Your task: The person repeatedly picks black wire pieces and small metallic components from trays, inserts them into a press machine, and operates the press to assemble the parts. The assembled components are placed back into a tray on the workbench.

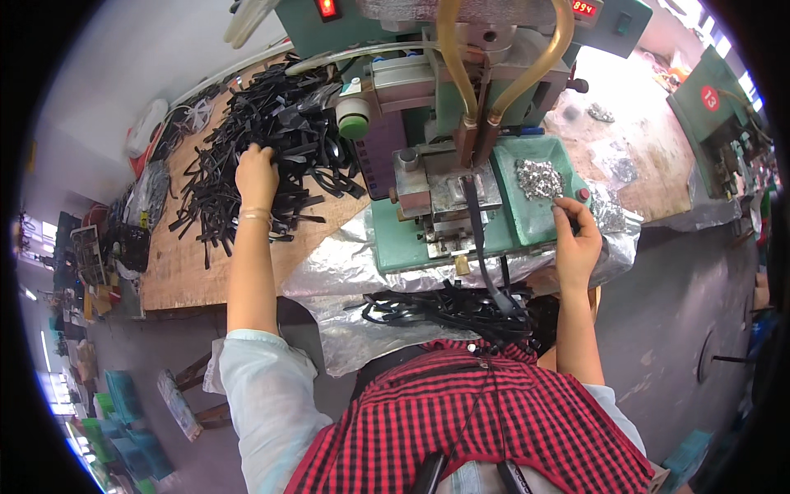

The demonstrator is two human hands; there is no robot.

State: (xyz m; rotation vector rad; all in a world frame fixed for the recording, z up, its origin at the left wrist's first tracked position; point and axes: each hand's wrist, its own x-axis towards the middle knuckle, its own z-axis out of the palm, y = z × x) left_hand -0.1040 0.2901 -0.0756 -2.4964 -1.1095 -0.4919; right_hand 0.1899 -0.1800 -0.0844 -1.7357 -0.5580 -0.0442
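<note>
The left hand (256,174) rested fingers-down in the pile of black straps (271,136) on the wooden bench (177,263); its grip was hidden. The right hand (576,239) pinched at small metal clips (539,177) in the green tray (527,218).

We see bright, even daylight, glare blowing out the upper right, soft shadows, strong fisheye bending and black corners.
</note>
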